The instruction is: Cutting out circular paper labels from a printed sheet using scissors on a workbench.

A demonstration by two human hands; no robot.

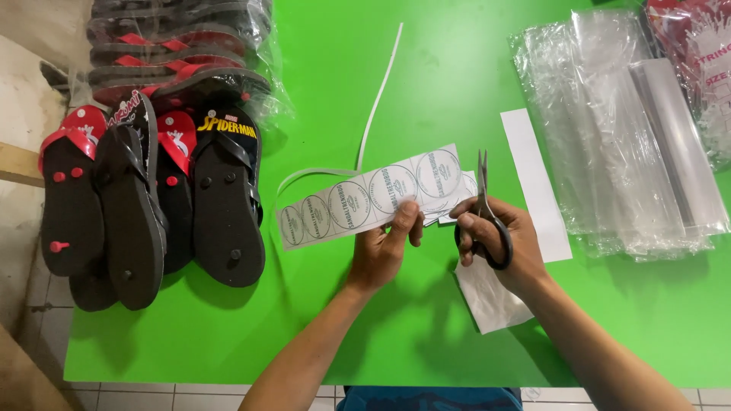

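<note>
Gripping a white strip of round labels (365, 202), left hand (384, 247); right hand (499, 240) clasps black scissors (486, 221).

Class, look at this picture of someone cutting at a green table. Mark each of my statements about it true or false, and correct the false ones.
1. The right hand holds a pair of scissors. True.
2. The left hand holds a strip of round labels. True.
3. The table is red. False: it is green.
4. The black sandals lie at the table's right edge. False: they lie at its left edge.
5. Clear plastic bags lie stacked to the right of the scissors. True.
</note>
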